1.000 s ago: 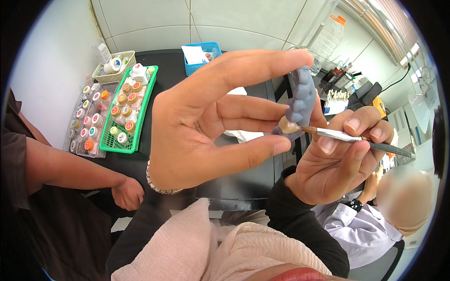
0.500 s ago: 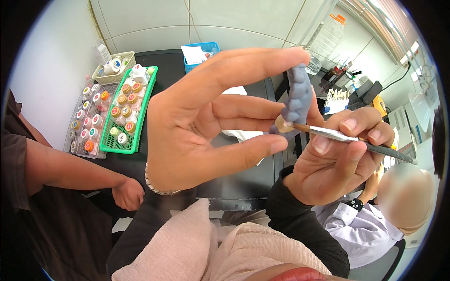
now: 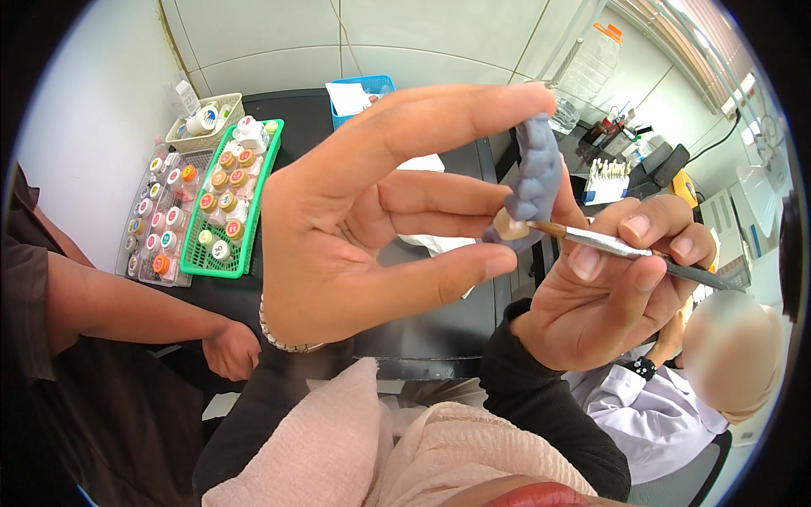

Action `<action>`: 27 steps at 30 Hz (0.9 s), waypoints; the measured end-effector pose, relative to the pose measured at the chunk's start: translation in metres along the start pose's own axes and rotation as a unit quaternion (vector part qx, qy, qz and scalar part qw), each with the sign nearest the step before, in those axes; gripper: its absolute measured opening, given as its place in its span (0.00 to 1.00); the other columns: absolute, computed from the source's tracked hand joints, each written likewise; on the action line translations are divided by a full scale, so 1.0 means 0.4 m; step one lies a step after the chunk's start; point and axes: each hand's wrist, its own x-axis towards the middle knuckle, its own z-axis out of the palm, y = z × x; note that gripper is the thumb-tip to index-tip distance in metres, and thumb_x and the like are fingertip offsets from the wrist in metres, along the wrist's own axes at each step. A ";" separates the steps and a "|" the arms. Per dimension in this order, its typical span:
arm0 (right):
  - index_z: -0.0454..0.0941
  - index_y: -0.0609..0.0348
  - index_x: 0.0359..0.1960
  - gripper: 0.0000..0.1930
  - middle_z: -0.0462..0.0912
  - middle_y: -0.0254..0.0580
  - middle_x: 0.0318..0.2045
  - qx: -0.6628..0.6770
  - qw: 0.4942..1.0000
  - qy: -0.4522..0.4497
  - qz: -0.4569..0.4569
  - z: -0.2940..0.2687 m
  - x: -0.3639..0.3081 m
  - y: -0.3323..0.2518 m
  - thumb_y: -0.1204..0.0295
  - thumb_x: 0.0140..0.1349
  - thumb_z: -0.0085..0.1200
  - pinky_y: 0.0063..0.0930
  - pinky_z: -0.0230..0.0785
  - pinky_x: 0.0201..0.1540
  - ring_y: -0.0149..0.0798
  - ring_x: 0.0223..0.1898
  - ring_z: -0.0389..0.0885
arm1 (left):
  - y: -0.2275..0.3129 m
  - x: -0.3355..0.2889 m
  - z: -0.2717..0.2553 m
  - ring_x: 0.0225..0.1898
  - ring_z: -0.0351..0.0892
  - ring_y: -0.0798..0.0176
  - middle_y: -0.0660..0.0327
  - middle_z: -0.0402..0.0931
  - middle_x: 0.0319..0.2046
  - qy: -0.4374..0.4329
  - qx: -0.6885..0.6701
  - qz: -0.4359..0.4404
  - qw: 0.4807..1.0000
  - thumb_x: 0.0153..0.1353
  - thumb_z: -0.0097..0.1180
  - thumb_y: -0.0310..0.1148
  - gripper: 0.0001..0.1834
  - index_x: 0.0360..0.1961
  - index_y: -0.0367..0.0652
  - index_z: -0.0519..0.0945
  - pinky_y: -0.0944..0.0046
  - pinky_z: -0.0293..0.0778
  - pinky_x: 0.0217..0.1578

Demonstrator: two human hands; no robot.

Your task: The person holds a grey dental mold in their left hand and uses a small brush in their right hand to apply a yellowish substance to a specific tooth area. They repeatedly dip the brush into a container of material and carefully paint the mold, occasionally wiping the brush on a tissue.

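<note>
My left hand (image 3: 363, 211) grips a blue-grey dental model (image 3: 534, 169) between its fingertips, holding it up in front of me. Near the model's lower end sits a cream-coloured tooth crown (image 3: 508, 226), just above my left thumb. A fine brush (image 3: 604, 242) with a silver ferrule and dark handle is pinched in my right hand (image 3: 629, 275). Its brown bristle tip points left at the crown and lies right beside it; whether the two touch I cannot tell.
Jars with coloured lids stand in a green basket (image 3: 272, 182) and a clear tray (image 3: 131, 253) at left. Behind are a blue basket (image 3: 380, 83) and a water bottle (image 3: 591, 72). One person's forearm (image 3: 144, 300) reaches in at left; another person (image 3: 650, 414) sits at right.
The brush tip has drawn back slightly to the right, uncovering more of the crown. My left hand and the model have barely shifted.
</note>
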 end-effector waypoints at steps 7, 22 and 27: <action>0.56 0.60 0.38 0.09 0.66 0.45 0.32 -0.008 1.000 0.003 -0.004 0.000 0.003 -0.006 0.75 0.59 0.42 0.41 0.74 0.37 0.29 0.23 0.70 | 0.000 0.003 0.001 0.48 0.68 0.48 0.36 0.50 0.56 0.000 0.003 0.000 1.000 0.46 0.52 0.14 0.37 0.57 0.27 0.49 0.58 0.70 0.46; 0.56 0.61 0.39 0.10 0.66 0.46 0.32 -0.043 0.997 -0.019 -0.054 -0.003 0.004 0.006 0.75 0.60 0.42 0.26 0.74 0.29 0.31 0.24 0.72 | -0.004 0.003 0.002 0.48 0.68 0.48 0.36 0.49 0.56 -0.005 -0.005 0.006 1.000 0.47 0.52 0.13 0.36 0.57 0.26 0.49 0.59 0.68 0.48; 0.55 0.60 0.39 0.10 0.66 0.45 0.32 -0.057 0.997 -0.036 -0.027 -0.007 0.003 -0.004 0.74 0.60 0.42 0.33 0.75 0.34 0.30 0.24 0.71 | -0.003 0.003 0.003 0.48 0.68 0.48 0.36 0.50 0.56 0.002 -0.001 0.006 1.000 0.47 0.51 0.13 0.36 0.56 0.26 0.49 0.59 0.69 0.47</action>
